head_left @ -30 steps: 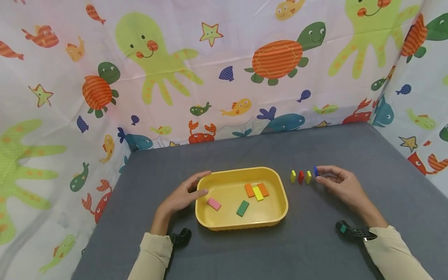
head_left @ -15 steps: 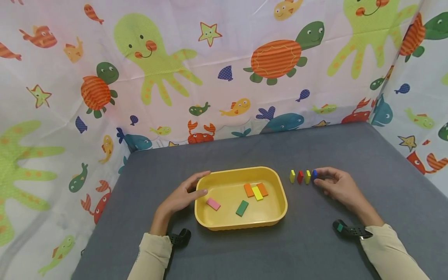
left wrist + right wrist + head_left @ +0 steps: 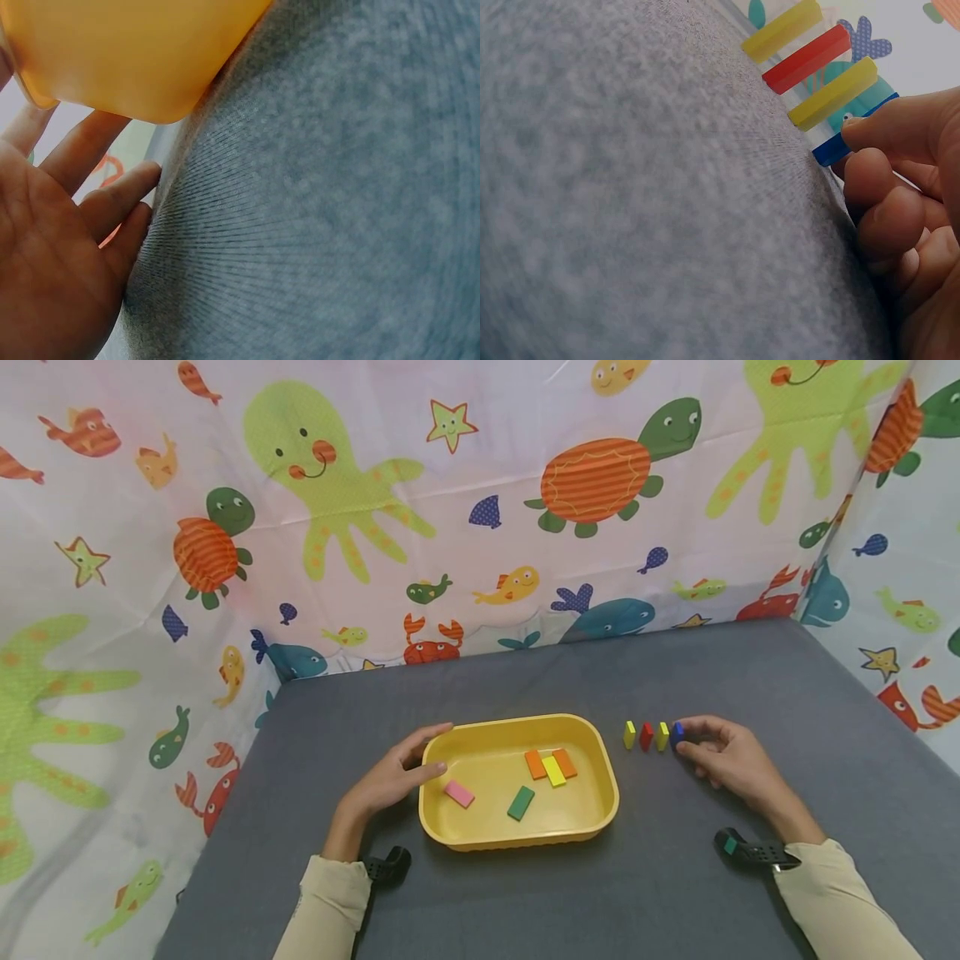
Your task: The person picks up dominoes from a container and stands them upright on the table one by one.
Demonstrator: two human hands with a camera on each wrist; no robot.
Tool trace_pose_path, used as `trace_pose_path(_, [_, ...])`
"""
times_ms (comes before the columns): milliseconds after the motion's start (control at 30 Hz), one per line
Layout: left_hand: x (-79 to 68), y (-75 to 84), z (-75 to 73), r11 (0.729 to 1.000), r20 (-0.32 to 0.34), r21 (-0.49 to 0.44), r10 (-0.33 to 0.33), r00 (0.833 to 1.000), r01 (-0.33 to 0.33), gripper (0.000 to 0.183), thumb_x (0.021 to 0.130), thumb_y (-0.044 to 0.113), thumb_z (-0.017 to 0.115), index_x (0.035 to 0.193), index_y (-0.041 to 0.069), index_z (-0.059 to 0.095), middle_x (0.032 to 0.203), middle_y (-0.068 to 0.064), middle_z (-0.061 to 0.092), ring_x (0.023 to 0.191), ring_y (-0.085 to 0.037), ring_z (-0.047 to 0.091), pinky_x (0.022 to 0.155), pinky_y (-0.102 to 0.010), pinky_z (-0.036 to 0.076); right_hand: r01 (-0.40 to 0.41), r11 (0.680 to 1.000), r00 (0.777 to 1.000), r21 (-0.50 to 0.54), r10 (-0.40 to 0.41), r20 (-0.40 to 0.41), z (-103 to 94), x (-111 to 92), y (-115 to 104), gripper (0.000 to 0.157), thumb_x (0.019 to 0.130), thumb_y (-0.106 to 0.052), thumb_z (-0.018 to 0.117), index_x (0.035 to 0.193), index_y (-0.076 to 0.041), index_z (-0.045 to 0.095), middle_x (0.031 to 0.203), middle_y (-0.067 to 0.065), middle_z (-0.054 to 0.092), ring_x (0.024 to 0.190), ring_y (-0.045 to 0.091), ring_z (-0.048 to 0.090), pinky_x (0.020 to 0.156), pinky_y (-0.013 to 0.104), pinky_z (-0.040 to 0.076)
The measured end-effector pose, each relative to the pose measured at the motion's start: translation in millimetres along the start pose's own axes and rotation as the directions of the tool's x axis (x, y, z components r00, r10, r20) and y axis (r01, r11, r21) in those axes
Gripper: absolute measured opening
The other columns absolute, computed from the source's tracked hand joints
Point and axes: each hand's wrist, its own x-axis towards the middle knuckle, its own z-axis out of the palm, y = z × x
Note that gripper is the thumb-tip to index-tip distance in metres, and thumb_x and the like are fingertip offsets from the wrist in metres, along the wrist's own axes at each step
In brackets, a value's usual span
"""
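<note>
Right hand [image 3: 731, 760]: we pinch the blue block [image 3: 678, 733] between thumb and forefinger, the other fingers curled in toward the palm.
Left hand [image 3: 386, 777]: we rest it at the left end of the yellow tray [image 3: 495, 768], thumb over the rim, fingers spread loosely along the outside.
Blue block: upright at the right end of a short row, its lower end at the grey cloth [image 3: 562, 902]; we cannot tell whether it bears its own weight.
Rest of the row: beside it, from right to left, we see a yellow block [image 3: 662, 737], a red block [image 3: 647, 737] and another yellow block [image 3: 629, 735], all upright with gaps between, just right of the tray.
Inside the tray: five pieces lie flat, a pink one [image 3: 459, 793] near our left thumb, a green one [image 3: 521, 803] toward us, and a yellow piece [image 3: 554, 772] between two orange pieces [image 3: 536, 765].
Wrists: we wear black straps [image 3: 387, 867] below beige sleeves [image 3: 337, 893].
</note>
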Motion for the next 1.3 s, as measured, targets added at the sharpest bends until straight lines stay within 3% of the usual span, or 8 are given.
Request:
trace_pose_path(433, [-0.6, 0.0, -1.0, 1.0, -0.004, -0.007, 0.0, 1.0, 0.0, 0.058, 0.099, 0.025, 0.066, 0.149, 0.046, 0.044, 0.153, 0.007, 0.048, 0.129, -0.025, 0.055, 0.11, -0.051, 0.047, 0.019, 1.0, 1.0, -0.001, -0.019, 0.001, 0.2, -0.3, -2.4, 0.042, 0.099, -0.022, 0.068, 0.135, -0.003, 0.058, 0.07, -0.006, 0.06, 0.051, 0.008, 0.052, 0.043, 0.031, 0.046])
trace_pose_path(700, [-0.8, 1.0, -1.1, 1.0, 0.0, -0.006, -0.01, 1.0, 0.01, 0.058, 0.097, 0.034, 0.068, 0.149, 0.046, 0.044, 0.154, 0.007, 0.048, 0.129, -0.024, 0.054, 0.111, -0.051, 0.046, 0.044, 0.999, 0.999, 0.012, -0.044, -0.02, 0.0, -3.2, 2.1, 0.049, 0.099, -0.028, 0.068, 0.14, -0.005, 0.054, 0.107, -0.014, 0.061, 0.056, 0.01, 0.056, 0.046, 0.03, 0.048])
trace_pose_path(933, [-1.4, 1.4, -0.8, 1.0, 0.009, -0.016, -0.006, 1.0, 0.006, 0.058, 0.098, 0.03, 0.068, 0.15, 0.042, 0.044, 0.153, 0.005, 0.049, 0.129, -0.023, 0.055, 0.111, -0.05, 0.047, 0.127, 0.987, 0.989, 0.102, -0.119, -0.083, 2.8, -5.9, 2.6, 0.048, 0.099, -0.021, 0.068, 0.142, -0.006, 0.052, 0.117, -0.023, 0.063, 0.056, 0.012, 0.055, 0.046, 0.031, 0.046])
trace_pose_path(1067, [-1.2, 1.4, -1.4, 1.0, 0.011, -0.012, 0.003, 1.0, -0.003, 0.06, 0.098, 0.029, 0.068, 0.151, 0.04, 0.043, 0.155, 0.004, 0.047, 0.131, -0.024, 0.054, 0.112, -0.051, 0.046, 0.18, 0.982, 0.967, 0.057, -0.167, -0.191, 4.5, -4.4, -9.4, 0.047, 0.097, -0.021, 0.07, 0.141, -0.009, 0.056, 0.12, -0.019, 0.064, 0.051, 0.012, 0.047, 0.042, 0.032, 0.038])
trace_pose_path(1167, [-0.5, 0.7, -2.5, 1.0, 0.011, -0.012, 0.009, 1.0, -0.009, 0.06, 0.098, 0.031, 0.068, 0.152, 0.039, 0.043, 0.155, 0.003, 0.047, 0.132, -0.025, 0.054, 0.112, -0.052, 0.046, 0.199, 0.98, 0.944, -0.027, -0.199, -0.263, 8.2, -0.6, -27.3, 0.046, 0.096, -0.024, 0.073, 0.138, -0.013, 0.06, 0.118, -0.024, 0.061, 0.049, 0.011, 0.042, 0.041, 0.032, 0.033])
trace_pose_path(1300, [-0.1, -0.9, -3.5, 1.0, 0.013, -0.008, 0.019, 1.0, -0.019, 0.06, 0.098, 0.031, 0.067, 0.153, 0.038, 0.042, 0.155, 0.002, 0.048, 0.13, -0.025, 0.055, 0.111, -0.05, 0.047, 0.254, 0.962, 0.927, -0.098, -0.271, -0.261, 15.7, 6.5, -57.1, 0.045, 0.094, -0.023, 0.074, 0.137, -0.015, 0.062, 0.114, -0.031, 0.058, 0.05, 0.012, 0.04, 0.042, 0.03, 0.031])
